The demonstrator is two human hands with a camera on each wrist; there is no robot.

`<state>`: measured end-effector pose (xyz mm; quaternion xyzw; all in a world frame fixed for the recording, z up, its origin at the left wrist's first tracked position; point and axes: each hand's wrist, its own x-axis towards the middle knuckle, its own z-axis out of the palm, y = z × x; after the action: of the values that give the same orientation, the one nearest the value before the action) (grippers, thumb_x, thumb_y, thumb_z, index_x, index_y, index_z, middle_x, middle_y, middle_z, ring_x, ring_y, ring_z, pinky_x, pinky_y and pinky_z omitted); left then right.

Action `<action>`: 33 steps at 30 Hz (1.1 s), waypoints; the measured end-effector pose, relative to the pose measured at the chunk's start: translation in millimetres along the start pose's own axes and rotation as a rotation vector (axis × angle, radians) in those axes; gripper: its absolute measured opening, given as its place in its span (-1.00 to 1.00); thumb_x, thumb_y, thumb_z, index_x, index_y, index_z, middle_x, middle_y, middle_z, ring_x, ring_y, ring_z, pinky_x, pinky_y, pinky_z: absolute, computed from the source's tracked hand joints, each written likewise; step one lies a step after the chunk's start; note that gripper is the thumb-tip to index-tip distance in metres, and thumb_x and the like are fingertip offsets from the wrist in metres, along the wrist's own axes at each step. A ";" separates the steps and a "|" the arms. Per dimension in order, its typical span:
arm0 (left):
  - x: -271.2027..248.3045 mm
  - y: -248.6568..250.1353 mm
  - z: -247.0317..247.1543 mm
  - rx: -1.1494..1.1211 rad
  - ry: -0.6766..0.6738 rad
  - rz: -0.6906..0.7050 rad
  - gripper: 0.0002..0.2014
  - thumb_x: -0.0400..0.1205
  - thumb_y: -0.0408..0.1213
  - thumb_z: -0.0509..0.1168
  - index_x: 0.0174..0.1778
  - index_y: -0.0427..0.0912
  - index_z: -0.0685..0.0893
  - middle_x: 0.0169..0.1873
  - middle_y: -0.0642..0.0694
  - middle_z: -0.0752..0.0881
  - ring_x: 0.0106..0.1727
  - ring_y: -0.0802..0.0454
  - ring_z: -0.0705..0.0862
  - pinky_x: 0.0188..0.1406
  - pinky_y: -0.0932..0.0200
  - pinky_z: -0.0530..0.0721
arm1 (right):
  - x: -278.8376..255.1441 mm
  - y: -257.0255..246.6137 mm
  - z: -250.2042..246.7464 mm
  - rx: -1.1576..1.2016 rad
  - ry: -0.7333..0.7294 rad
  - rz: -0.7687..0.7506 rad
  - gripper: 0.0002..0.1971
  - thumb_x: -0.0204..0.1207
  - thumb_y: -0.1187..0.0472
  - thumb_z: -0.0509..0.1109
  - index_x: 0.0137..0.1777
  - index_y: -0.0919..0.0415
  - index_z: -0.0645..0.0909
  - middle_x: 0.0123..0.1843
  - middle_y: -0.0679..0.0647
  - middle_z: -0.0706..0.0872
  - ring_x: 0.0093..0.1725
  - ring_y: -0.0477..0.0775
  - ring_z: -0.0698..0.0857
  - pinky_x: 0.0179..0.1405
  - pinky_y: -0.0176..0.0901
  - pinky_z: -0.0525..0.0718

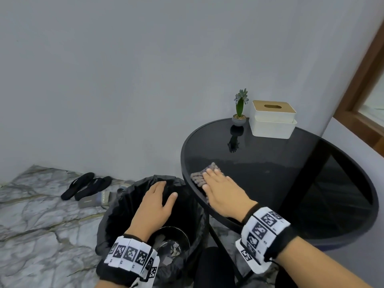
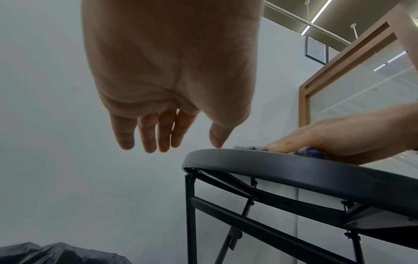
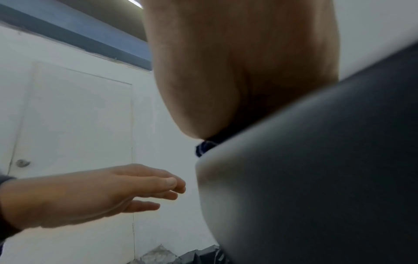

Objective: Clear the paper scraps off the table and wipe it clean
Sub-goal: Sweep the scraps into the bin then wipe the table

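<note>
My right hand (image 1: 220, 190) lies flat, fingers straight, pressing a grey-purple knobbly cloth (image 1: 200, 175) onto the round black table (image 1: 311, 183) near its left edge. In the left wrist view the same right hand (image 2: 334, 141) presses the cloth (image 2: 309, 151) at the table rim (image 2: 271, 166). My left hand (image 1: 154, 201) hovers open, palm down, over the black-lined bin (image 1: 124, 196) left of the table, holding nothing. Paper scraps (image 1: 173, 249) lie in the bottom of the bin. In the right wrist view the left hand (image 3: 101, 192) floats beside the blurred table edge (image 3: 316, 178).
A small potted plant (image 1: 240, 109) and a white tissue box (image 1: 273, 119) stand at the table's far side by the wall. Black sandals (image 1: 87, 185) and a flat grey pack (image 1: 94, 201) lie on the marble floor. The table's folding legs (image 2: 226, 214) stand beside the bin.
</note>
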<state>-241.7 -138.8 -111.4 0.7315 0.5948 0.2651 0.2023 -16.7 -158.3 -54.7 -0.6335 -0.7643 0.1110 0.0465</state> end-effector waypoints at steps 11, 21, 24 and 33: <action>0.7 12.6 9.8 0.008 -0.030 0.024 -0.34 0.68 0.15 0.13 0.62 -0.16 0.32 0.59 -0.09 0.38 0.60 0.01 0.33 0.56 0.07 0.30 | 40.3 -18.9 2.9 0.009 -0.015 0.011 -0.43 0.74 0.01 -0.14 0.71 0.17 0.00 0.76 0.05 0.00 0.73 0.08 -0.07 0.68 0.17 -0.05; 3.5 14.2 6.7 -0.005 0.005 0.035 -0.38 0.68 0.13 0.14 0.60 -0.15 0.35 0.57 -0.08 0.41 0.58 -0.01 0.35 0.55 0.06 0.31 | -22.0 5.8 -2.6 0.056 -0.048 -0.100 -0.47 0.76 0.03 -0.07 0.71 0.06 0.04 0.75 -0.06 0.01 0.72 -0.07 -0.06 0.68 -0.03 -0.05; 5.9 23.6 8.7 -0.032 0.003 0.069 -0.37 0.68 0.18 0.11 0.61 -0.09 0.34 0.57 -0.04 0.40 0.59 0.00 0.34 0.56 0.02 0.32 | -29.7 21.9 -5.4 0.027 -0.050 -0.040 -0.46 0.76 0.01 -0.08 0.71 0.06 0.03 0.76 -0.05 -0.01 0.73 -0.05 -0.06 0.67 -0.03 -0.01; 11.7 52.5 19.9 -0.041 -0.015 0.162 -0.31 0.69 0.18 0.07 0.68 -0.10 0.19 0.67 0.00 0.21 0.67 0.13 0.12 0.59 0.22 0.07 | 13.8 41.4 -23.3 0.025 -0.173 0.102 -0.44 0.73 0.07 -0.03 0.67 0.28 0.05 0.74 0.16 0.02 0.72 0.17 -0.02 0.65 0.21 0.12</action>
<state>-187.4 -138.0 -93.1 0.7749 0.5265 0.2874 0.1995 25.3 -135.1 -42.5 -0.6590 -0.7308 0.1771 -0.0172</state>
